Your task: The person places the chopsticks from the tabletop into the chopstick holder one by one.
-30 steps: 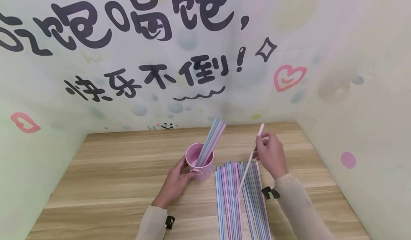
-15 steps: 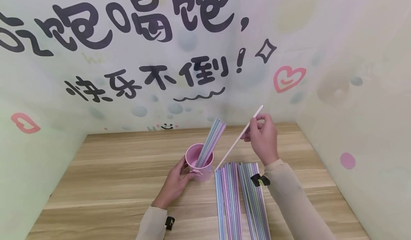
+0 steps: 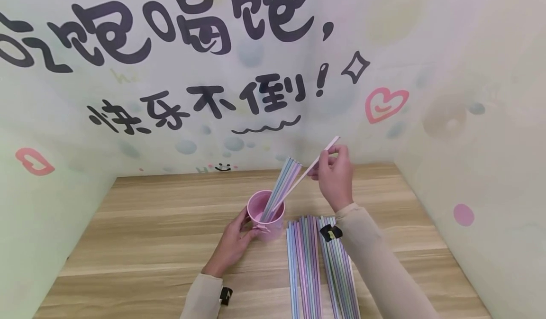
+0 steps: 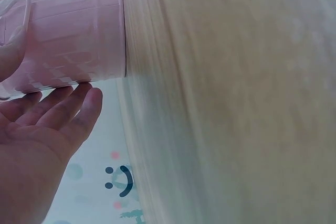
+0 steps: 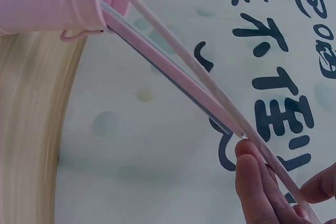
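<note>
head view: above counter, facing forward and down; wide, covers left hand, right hand, back wall. left wrist view: rolled sideways, close on pink bucket, facing wall. right wrist view: also rolled, close on right hand, looking along thin stick toward bucket. head and left wrist share smiley; head and right wrist share lettering; all three share bucket.

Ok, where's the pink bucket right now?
In the head view, the pink bucket stands near the middle, held by the left hand, left of the laid-out sticks.
</note>
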Tool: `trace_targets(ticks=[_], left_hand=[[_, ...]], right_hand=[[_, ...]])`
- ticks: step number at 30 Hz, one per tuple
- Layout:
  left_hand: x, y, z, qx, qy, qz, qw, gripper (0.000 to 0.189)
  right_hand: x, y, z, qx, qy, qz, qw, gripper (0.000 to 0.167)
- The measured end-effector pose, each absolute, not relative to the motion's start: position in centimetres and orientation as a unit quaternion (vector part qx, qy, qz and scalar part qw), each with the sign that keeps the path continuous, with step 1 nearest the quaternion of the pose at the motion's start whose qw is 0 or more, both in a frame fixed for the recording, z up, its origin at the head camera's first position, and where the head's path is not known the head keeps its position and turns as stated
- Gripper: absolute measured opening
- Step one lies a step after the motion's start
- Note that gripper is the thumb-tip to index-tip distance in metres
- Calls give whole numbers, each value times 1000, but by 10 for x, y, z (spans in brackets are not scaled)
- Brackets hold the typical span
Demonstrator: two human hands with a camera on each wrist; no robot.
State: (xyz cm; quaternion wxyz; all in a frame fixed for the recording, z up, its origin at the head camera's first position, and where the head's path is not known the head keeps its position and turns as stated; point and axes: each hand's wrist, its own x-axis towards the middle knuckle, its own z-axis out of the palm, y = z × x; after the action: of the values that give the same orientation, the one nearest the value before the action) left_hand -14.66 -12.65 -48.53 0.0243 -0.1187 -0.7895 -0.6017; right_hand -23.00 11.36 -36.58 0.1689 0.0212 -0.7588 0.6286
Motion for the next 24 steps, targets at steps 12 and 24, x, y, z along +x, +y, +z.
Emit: trace_targets(ticks=[12, 24], left_hand=[[-157, -133, -511, -128, -798, -588, 22, 74], [-156, -134, -512, -129, -800, -585, 14, 74]], right_hand=[[-226, 98, -395, 47, -785, 606, 124, 14], [-218, 78, -418, 75, -826, 552, 85, 10]])
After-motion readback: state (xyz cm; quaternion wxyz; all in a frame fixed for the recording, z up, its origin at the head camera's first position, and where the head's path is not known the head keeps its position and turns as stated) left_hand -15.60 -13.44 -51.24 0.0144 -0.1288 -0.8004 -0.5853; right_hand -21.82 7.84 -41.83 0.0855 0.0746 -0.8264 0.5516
